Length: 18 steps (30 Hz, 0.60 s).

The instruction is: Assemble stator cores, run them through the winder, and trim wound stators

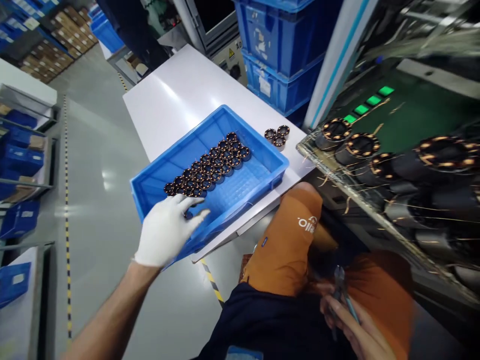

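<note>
A blue tray [240, 182] on the white table holds several round black motor cores with copper windings [215, 165], packed in rows. My left hand [168, 227], in a white glove, reaches over the tray's near left corner. Its thumb and fingers curve around a dark core [188, 215] that is mostly hidden beneath them. Down at the lower right, over my lap, my bare right hand [347, 317] is closed around a pair of cutting pliers [340, 285], jaws pointing up.
Three cores [278, 137] stand on the white table [168, 105] right of the tray. A metal-edged rack [375, 215] of larger-looking cores is at the right. Stacked blue crates [281, 55] stand behind the table. A person in dark clothing [131, 30] is at the back.
</note>
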### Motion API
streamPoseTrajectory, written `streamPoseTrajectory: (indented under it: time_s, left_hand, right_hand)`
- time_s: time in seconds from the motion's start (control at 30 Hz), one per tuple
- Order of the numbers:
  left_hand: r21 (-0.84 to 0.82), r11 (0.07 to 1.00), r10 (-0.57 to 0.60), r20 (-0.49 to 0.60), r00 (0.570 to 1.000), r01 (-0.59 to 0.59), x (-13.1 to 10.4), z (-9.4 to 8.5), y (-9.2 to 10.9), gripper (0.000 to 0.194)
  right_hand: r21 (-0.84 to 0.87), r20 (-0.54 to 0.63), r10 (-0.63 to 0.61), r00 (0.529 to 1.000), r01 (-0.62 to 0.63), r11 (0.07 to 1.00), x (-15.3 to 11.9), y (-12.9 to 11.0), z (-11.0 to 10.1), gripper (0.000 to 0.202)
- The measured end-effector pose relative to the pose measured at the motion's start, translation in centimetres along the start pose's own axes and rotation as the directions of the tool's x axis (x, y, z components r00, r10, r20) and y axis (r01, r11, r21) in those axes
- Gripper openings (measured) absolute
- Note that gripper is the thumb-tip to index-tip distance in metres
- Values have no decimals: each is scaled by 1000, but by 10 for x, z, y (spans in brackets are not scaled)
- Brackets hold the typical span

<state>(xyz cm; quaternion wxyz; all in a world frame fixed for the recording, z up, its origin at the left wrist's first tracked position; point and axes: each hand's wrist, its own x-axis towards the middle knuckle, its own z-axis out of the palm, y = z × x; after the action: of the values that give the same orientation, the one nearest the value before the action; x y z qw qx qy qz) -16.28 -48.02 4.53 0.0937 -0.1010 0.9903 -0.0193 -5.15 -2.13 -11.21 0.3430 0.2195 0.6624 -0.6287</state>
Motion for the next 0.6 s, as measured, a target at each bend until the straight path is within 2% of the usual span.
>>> streamPoseTrajectory:
  time_s: [0.03,0.1,0.17,0.23,0.33,0.43,0.47,0.5,0.53,0.57,0.6]
  left_hand:
    - [-176,976,107,-135,985,-130,-5,-3,26,37]
    - [-408,823,288,-301,909,-396,-7,-3,83,28]
    - [-480,675,388,-415,823,-561,4,1,139,39]
    - [-476,601,389,-528,755,-642,26,4,185,49]
    - [-412,544,337,-690,640,-731,65,-4,233,51]
    - [-282,480,426,-753,501,-831,89,-28,263,48]
    - [-233,477,472,-746,470,-848,93,-37,272,45]
    - [-188,494,513,-725,459,-849,96,-46,280,40]
    - [-143,531,547,-696,466,-835,98,-55,289,36]
    - [-96,577,584,-646,492,-811,101,-61,296,43]
    - [-43,626,614,-588,526,-779,105,-65,302,65]
  right_hand:
    - [24,-10,-4,1000,4,1000,0,-1,4,69]
    - [54,-6,-16,1000,17,998,-1,-5,13,71]
    - [53,27,-36,999,35,998,-7,-12,18,72]
    - [54,75,-80,994,76,996,-16,-16,18,70]
    - [92,81,-124,989,116,989,-30,-13,12,63]
    - [199,-44,-86,995,93,976,-39,1,8,62]
    - [241,-87,-66,994,85,967,-41,7,7,63]
    - [279,-122,-47,991,79,957,-42,14,7,65]
    - [308,-144,-30,989,73,949,-44,20,6,67]
    - [325,-156,-14,988,65,944,-45,27,5,68]
    - [328,-158,-2,987,55,943,-46,33,3,68]
